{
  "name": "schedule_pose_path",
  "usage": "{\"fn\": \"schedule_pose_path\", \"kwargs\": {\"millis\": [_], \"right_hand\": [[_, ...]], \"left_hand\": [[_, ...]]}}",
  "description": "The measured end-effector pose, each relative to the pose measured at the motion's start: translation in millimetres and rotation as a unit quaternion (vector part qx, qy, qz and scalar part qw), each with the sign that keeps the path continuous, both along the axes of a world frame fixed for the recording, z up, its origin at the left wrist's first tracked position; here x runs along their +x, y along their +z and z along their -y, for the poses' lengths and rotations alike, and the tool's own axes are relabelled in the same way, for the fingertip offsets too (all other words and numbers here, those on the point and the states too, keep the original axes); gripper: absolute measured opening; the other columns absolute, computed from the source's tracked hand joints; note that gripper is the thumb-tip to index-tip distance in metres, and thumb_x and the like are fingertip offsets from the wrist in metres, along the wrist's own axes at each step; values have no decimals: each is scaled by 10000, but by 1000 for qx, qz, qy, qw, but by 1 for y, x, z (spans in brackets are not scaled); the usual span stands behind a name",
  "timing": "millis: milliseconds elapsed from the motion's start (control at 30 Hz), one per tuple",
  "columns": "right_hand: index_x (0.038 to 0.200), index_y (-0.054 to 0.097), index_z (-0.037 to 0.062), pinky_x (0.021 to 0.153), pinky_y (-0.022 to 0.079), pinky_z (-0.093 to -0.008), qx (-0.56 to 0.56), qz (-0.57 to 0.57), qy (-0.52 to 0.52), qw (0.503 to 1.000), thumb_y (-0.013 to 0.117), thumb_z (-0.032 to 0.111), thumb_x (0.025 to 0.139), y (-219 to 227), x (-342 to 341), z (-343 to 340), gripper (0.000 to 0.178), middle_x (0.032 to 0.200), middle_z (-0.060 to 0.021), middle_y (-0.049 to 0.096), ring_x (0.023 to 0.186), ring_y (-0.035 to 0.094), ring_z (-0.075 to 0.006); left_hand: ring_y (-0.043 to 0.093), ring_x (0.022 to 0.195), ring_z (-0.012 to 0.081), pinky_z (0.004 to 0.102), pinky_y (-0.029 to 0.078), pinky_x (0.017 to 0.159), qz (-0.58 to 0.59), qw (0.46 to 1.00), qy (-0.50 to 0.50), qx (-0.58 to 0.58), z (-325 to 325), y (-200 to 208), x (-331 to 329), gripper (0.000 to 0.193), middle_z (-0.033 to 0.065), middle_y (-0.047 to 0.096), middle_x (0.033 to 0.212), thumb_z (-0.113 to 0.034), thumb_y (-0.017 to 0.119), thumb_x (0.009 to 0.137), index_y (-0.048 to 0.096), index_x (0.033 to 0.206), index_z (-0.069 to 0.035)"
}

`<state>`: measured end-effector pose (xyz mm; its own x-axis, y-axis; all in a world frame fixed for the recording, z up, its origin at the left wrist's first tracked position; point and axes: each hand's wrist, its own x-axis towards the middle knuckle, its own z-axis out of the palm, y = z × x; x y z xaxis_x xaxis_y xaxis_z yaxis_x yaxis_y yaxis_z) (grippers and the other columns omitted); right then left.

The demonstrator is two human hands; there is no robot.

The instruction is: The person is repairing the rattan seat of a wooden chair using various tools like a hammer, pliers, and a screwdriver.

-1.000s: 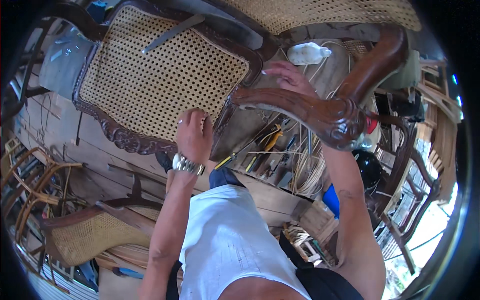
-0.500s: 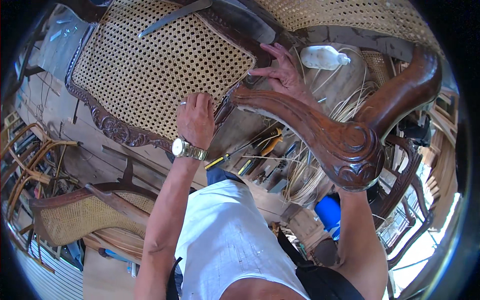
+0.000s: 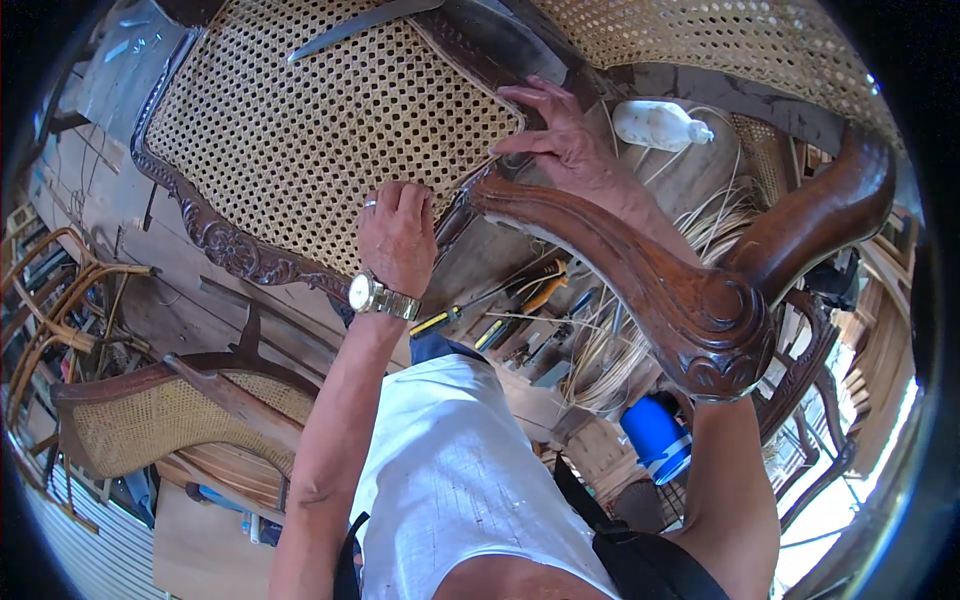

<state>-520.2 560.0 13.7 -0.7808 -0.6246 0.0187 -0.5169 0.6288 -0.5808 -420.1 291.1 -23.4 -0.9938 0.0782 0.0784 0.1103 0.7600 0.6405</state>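
A woven cane panel (image 3: 330, 140) in a carved dark wood chair frame (image 3: 240, 258) lies in front of me. My left hand (image 3: 398, 232), wearing a ring and a wristwatch (image 3: 380, 298), rests at the panel's near right edge. Its fingers are curled together, and whatever they may pinch is hidden. Past a curved wooden chair arm (image 3: 620, 240) reaches my right hand (image 3: 568, 142). Its thumb and fingers are spread over the panel's right corner, with nothing seen in them. A long flat blade (image 3: 360, 28) lies across the far part of the cane.
Beside my right hand lies a white plastic bottle (image 3: 660, 125). Screwdrivers (image 3: 437, 322), pliers (image 3: 542, 288) and coiled cane strands (image 3: 610, 360) are on the wooden floor. A blue container (image 3: 655, 435) stands near my right arm. Another cane-panelled frame (image 3: 150, 420) is at the left.
My right hand has slid slightly left, its fingertips further over the panel's corner. My left hand keeps nearly the same place. The whole view has shifted a little.
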Motion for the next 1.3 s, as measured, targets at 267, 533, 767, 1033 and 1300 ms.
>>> {"fn": "schedule_pose_path", "kwargs": {"millis": [267, 533, 767, 1033, 1300], "right_hand": [[1097, 822, 262, 1291, 236, -486, 21, 0, 95, 995, 686, 25, 807, -3, -11, 18, 398, 1606, -51, 475, 1531, 334, -355], [1255, 768, 366, 1262, 289, -499, 76, -22, 178, 981, 712, 376, 905, 4, -16, 11, 354, 1634, -21, 425, 1520, 344, -340], [1230, 755, 363, 1259, 304, -474, 187, -185, 268, 927, 736, 416, 843, 2, -26, 11, 391, 1618, 6, 440, 1508, 380, -281], [1215, 726, 309, 1206, 371, -475, 102, -154, 200, 962, 773, 397, 828, 25, -21, 21, 400, 1516, -29, 505, 1439, 448, -267], [1245, 727, 249, 1174, 406, -476, 75, -58, 113, 989, 723, 256, 929, 3, -21, 36, 316, 1406, -45, 566, 1380, 494, -305]], "left_hand": [[673, 875, 367, 480, 540, 745, -13, 999, 19, 41, 3, 4, -12, 51, 146, 688, 933, -71, 701, 918, 692, 968, -63], [684, 848, 388, 494, 547, 730, 48, 998, 39, 12, 0, 9, -21, 46, 163, 690, 912, -82, 691, 921, 694, 957, -54], [683, 858, 398, 505, 546, 738, 50, 997, 50, 17, -3, 9, -20, 53, 181, 693, 908, -81, 688, 927, 701, 956, -40], [684, 837, 402, 502, 543, 733, 36, 998, 18, 38, 5, 4, -19, 69, 175, 694, 908, -73, 699, 913, 698, 975, -45], [687, 827, 396, 496, 543, 726, 38, 998, 20, 37, 5, 5, -21, 92, 170, 694, 902, -56, 721, 880, 707, 969, -41]]}}
